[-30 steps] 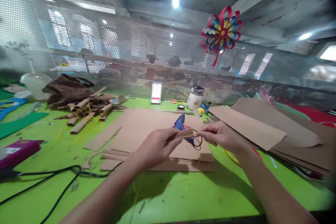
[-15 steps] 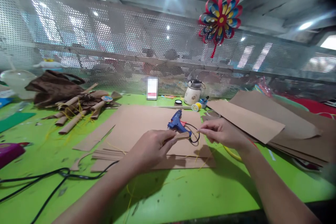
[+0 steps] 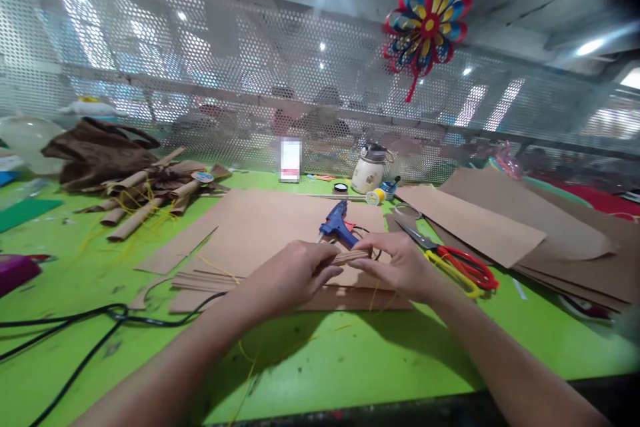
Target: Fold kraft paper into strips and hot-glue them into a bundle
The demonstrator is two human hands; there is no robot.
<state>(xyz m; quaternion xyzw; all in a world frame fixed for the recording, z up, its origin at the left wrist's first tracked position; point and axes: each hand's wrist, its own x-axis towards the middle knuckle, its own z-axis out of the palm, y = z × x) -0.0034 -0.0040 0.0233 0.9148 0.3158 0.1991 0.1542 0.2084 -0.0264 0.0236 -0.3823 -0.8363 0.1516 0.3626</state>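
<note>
Between both hands is a small bundle of folded brown paper strips (image 3: 351, 256), held above the kraft paper sheets. My left hand (image 3: 295, 273) pinches its left end between thumb and fingers. At the right end, my right hand (image 3: 400, 265) has its thumb and fingers closed on the same bundle. Just beyond the hands, a blue glue gun (image 3: 337, 223) lies on a large brown paper sheet (image 3: 270, 220). More folded paper strips (image 3: 205, 280) lie left of my left hand, with yellow raffia strands around them.
Scissors with red and yellow handles (image 3: 460, 267) lie right of my right hand. Rolled paper pieces (image 3: 137, 217) are heaped at left, and brown paper sheets (image 3: 480, 220) at right. A black cable (image 3: 150, 320) crosses the left side. A jug (image 3: 369, 170) and a yellow thread spool (image 3: 375, 197) stand behind.
My right hand has moved left and closed on the right end of the paper bundle. The scissors, earlier mostly behind that hand, now show. The view has shifted slightly.
</note>
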